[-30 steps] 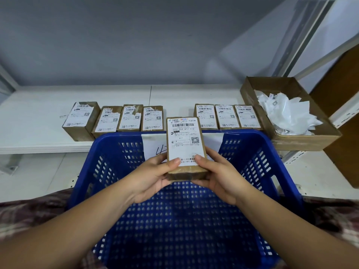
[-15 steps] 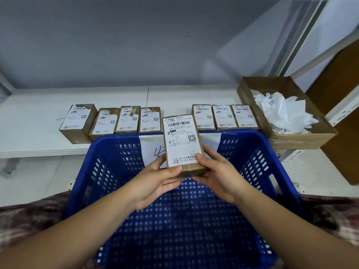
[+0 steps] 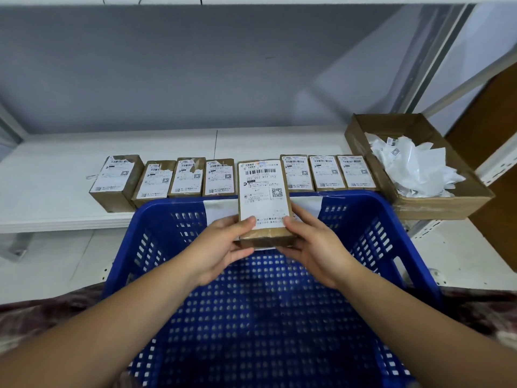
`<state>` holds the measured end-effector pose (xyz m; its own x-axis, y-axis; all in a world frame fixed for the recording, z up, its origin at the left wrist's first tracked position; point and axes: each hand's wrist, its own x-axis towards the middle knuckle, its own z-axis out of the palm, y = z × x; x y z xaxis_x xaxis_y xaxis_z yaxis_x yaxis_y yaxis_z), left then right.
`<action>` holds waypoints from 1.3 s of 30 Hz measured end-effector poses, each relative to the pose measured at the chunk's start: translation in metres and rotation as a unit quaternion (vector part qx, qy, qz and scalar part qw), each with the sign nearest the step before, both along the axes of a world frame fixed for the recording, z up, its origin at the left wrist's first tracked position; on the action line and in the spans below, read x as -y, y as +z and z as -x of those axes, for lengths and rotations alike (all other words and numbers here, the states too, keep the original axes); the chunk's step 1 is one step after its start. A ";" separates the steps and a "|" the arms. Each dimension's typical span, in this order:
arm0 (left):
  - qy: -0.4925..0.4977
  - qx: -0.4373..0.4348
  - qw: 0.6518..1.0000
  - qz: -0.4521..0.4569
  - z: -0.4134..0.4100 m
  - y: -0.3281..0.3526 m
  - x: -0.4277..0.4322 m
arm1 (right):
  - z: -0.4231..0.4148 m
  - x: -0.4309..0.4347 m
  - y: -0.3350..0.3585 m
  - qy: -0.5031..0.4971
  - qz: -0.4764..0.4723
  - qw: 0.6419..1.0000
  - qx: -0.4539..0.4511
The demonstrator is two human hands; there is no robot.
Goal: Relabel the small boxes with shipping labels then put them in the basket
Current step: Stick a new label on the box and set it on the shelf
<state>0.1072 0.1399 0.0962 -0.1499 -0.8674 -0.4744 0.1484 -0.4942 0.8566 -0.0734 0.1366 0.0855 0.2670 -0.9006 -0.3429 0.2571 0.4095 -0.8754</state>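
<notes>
Far left, at ten o'clock from the blue perforated plastic basket (image 3: 391, 219), four small brown cardboard boxes with torn white labels (image 3: 187, 177) sit in a row on the white shelf (image 3: 56, 175), the leftmost angled apart from its neighbours. Moving in, the left hand (image 3: 223, 247) pinches the near left corner of a small brown cardboard box with a clean white shipping label (image 3: 264, 197), thumb on the label, fingers underneath. That box sits at twelve o'clock, above the basket's far rim, label up. The right hand (image 3: 313, 247) pinches the near right corner the same way. Behind, at one o'clock, three more labelled brown boxes (image 3: 326, 173) line up side by side. Out at two o'clock, an open brown cardboard tray (image 3: 447, 203) holds crumpled white paper scraps (image 3: 414, 166).
</notes>
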 end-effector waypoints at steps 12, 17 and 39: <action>0.097 0.202 0.966 0.131 0.024 -0.024 0.116 | -0.015 0.099 -0.010 -0.103 0.147 0.925 -0.334; 0.077 0.347 0.918 0.179 0.028 -0.042 0.156 | -0.008 0.136 -0.029 -0.004 0.226 0.886 -0.406; 0.133 0.404 0.877 0.223 0.031 -0.094 0.183 | -0.006 0.186 -0.098 0.058 0.296 0.768 -0.565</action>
<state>0.0765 -0.0430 0.0017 0.3148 -0.9471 0.0634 -0.5371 -0.1226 0.8346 -0.0673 -0.0498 -0.0125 0.1892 -0.9809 0.0456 -0.8119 -0.1824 -0.5546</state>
